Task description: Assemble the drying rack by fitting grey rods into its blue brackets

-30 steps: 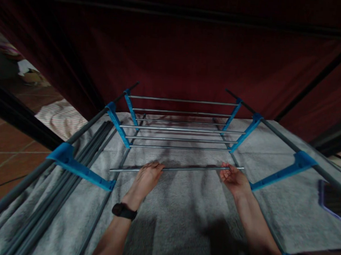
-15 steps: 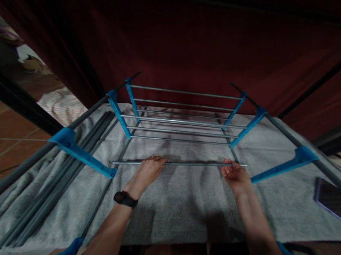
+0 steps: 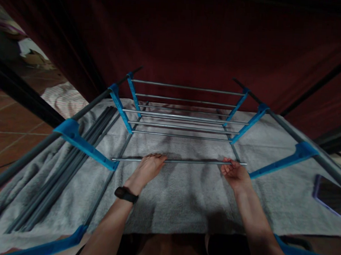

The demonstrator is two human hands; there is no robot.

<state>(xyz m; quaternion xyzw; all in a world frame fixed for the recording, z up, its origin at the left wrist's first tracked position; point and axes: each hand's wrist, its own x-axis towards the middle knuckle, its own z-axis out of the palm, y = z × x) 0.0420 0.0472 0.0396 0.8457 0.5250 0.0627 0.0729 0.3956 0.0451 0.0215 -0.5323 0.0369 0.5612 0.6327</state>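
Both my hands hold one thin grey metal rod [image 3: 191,161] level, crosswise, a little above a grey towel [image 3: 184,196]. My left hand [image 3: 148,168], with a black watch on the wrist, has its fingers curled over the rod left of its middle. My right hand [image 3: 234,173] grips it close to the right end. The rod's left tip touches the end of a blue plastic bracket [image 3: 85,147]. Its right tip sits just short of the matching blue bracket [image 3: 283,165] on the right. Beyond the rod, a rack section [image 3: 185,113] has several rods set between blue brackets.
A bundle of loose grey rods [image 3: 68,168] lies on the towel at the left. A phone [image 3: 328,194] lies on the towel at the right. Grey frame tubes run along both sides. A dark red fabric wall [image 3: 192,41] stands behind. Tiled floor shows at the left.
The rod and both hands have shifted slightly away from me and to the left, so its left tip now meets the left blue bracket. The camera has tilted down a little.
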